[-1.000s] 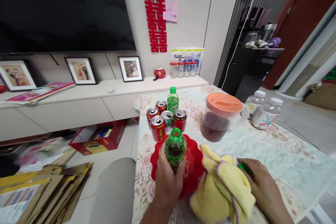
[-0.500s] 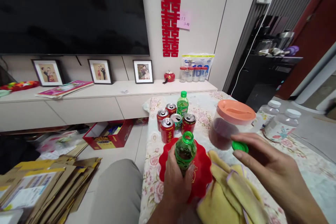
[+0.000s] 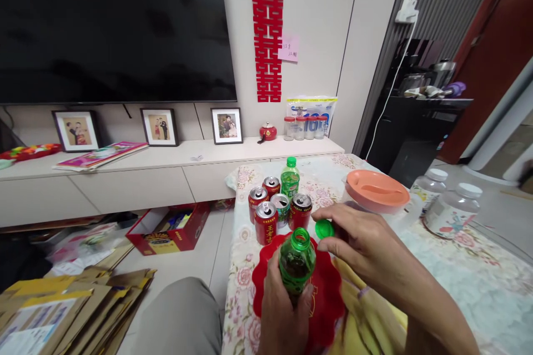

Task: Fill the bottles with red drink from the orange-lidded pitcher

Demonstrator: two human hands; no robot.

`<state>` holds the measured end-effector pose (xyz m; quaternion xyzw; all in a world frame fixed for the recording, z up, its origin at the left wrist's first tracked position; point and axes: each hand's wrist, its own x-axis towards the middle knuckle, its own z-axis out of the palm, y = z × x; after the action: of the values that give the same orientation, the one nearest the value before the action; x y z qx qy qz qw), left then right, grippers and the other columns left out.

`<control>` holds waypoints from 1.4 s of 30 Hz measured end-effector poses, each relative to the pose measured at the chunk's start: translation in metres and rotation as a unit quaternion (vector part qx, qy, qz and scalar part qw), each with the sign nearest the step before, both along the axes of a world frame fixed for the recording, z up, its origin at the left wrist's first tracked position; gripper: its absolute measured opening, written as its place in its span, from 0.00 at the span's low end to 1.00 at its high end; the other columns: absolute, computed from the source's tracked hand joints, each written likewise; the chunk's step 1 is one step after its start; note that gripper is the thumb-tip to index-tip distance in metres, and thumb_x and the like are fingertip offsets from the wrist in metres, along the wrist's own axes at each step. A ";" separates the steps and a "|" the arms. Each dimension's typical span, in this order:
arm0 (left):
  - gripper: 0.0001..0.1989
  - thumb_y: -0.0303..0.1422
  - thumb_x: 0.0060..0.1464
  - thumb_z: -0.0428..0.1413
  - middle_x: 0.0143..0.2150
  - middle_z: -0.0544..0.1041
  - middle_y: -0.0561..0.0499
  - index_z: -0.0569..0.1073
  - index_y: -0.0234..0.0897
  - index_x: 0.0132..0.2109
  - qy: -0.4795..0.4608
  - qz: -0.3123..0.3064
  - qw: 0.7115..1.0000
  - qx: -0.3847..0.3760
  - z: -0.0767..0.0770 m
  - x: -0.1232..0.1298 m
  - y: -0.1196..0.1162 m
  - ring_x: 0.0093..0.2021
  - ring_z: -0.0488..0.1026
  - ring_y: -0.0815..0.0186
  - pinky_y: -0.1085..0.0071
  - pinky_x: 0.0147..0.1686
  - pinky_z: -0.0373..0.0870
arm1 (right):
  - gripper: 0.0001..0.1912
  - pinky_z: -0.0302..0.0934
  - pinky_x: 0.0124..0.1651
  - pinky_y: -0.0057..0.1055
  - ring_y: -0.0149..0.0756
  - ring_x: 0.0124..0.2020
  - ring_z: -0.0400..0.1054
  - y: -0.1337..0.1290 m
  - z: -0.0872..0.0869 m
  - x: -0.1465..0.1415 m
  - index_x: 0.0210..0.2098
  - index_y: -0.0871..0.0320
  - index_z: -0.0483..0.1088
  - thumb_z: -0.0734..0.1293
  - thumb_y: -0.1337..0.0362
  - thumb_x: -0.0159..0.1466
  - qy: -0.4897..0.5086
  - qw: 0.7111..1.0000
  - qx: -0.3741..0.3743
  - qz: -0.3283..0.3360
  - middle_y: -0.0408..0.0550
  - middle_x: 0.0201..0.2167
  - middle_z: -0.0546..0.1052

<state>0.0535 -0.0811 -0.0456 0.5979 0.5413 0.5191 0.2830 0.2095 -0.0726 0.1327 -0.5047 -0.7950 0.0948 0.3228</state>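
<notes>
A: What is the left hand [image 3: 285, 310] doing, low in the centre of the frame?
B: It's wrapped around an uncapped green plastic bottle [image 3: 297, 263], mouth upward, over a red scalloped plate [image 3: 328, 283]. I can't tell whether the base touches the plate
A: And the right hand [image 3: 362, 236]?
B: Right of the bottle, pinching a round green plastic cap [image 3: 324, 228] between thumb and fingers. The cap is near the bottle's mouth, but apart from it
A: What's under that right arm?
B: A yellow cloth [image 3: 360, 313], bunched up at the lower right of the plate and partly hidden by the arm
A: And just above the plate in the frame?
B: Four red metal cans [image 3: 266, 224] around a green and silver can [image 3: 280, 209], all upright, with a green-capped plastic bottle [image 3: 290, 180] behind them
A: Anything towards the right?
B: A clear pitcher with an orange lid [image 3: 377, 189], partly behind the right hand, then two clear jars with white lids [image 3: 452, 215]. They all stand on a floral tablecloth [image 3: 245, 266]
</notes>
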 end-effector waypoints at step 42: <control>0.33 0.45 0.58 0.52 0.62 0.72 0.33 0.61 0.33 0.65 0.014 0.014 1.000 -0.018 -0.004 0.002 0.003 0.62 0.72 0.45 0.49 0.57 0.71 | 0.14 0.62 0.50 0.43 0.41 0.41 0.65 0.003 -0.004 -0.041 0.42 0.58 0.77 0.59 0.67 0.72 -0.060 0.994 0.086 0.016 0.51 0.36 0.76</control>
<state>0.0552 -0.0777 -0.0500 0.5923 0.5627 0.5046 0.2794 0.1682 -0.0698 0.1283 -0.4676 -0.8259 0.0010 0.3151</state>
